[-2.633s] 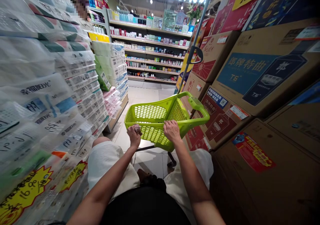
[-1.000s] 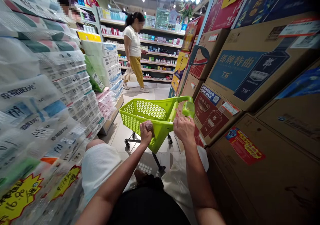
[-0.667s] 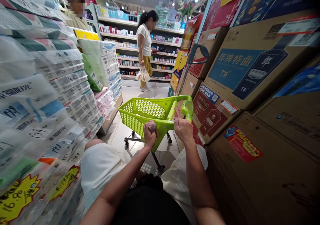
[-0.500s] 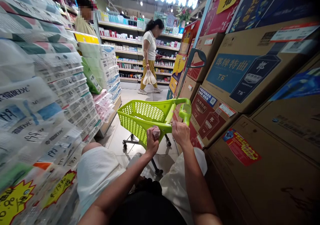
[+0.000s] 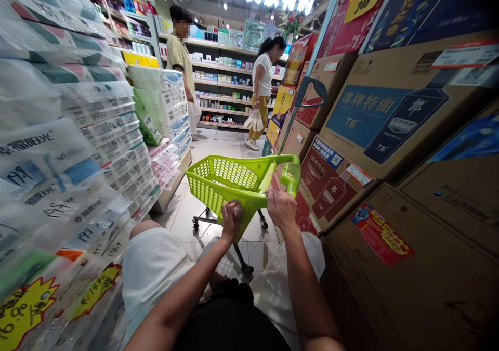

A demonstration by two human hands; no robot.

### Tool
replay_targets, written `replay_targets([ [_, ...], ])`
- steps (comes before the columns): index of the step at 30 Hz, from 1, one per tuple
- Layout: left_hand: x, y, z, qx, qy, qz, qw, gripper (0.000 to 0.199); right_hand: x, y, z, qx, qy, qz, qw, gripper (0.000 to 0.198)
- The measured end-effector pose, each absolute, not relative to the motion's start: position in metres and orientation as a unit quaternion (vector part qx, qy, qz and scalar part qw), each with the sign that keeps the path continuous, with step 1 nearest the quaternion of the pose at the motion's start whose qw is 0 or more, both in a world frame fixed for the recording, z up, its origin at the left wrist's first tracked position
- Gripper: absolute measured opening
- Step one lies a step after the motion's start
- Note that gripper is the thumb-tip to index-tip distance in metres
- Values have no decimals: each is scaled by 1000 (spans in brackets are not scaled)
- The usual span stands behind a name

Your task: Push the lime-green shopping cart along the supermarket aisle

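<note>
A lime-green shopping cart [image 5: 250, 208] with a perforated basket stands in front of my knees, its side toward me. Against the solid part of that side presses my left hand [image 5: 231, 222], fingers closed on a crumpled pinkish cloth [image 5: 237, 206] that mostly hides behind them. My right hand [image 5: 282, 210] grips the cart's frame below the handle [image 5: 290, 175], fingers wrapped round it. The cart's dark legs and casters [image 5: 196, 226] rest on the tiled floor.
Stacked tissue packs [image 5: 111, 138] wall the left side. Liquor cartons [image 5: 366, 101] are piled close on the right, beside a blue-grey trolley handle [image 5: 311, 91]. Two people, one in beige [image 5: 179, 54] and one in a white top [image 5: 262, 75], walk before cosmetics shelves [image 5: 224, 83].
My left hand has slid down and slightly left along the cart's side with the cloth. My right hand keeps its grip. Both people have moved rightward in the aisle.
</note>
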State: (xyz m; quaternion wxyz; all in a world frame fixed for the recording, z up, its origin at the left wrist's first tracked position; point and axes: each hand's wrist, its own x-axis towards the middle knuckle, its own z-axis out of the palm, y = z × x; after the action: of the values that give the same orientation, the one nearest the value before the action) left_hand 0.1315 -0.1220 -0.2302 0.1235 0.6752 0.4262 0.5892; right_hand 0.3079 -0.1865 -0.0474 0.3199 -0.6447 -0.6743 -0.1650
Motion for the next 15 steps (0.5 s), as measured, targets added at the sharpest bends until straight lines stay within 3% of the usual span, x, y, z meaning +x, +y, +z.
replay_targets([
  [8,104,-111,-232,757,411,498,104,26,304,-189,-49,-635,-678,-184,321,37],
  [15,111,-85,-200,645,471,597,70,24,302,-190,-48,-630,-689,-177,312,34],
])
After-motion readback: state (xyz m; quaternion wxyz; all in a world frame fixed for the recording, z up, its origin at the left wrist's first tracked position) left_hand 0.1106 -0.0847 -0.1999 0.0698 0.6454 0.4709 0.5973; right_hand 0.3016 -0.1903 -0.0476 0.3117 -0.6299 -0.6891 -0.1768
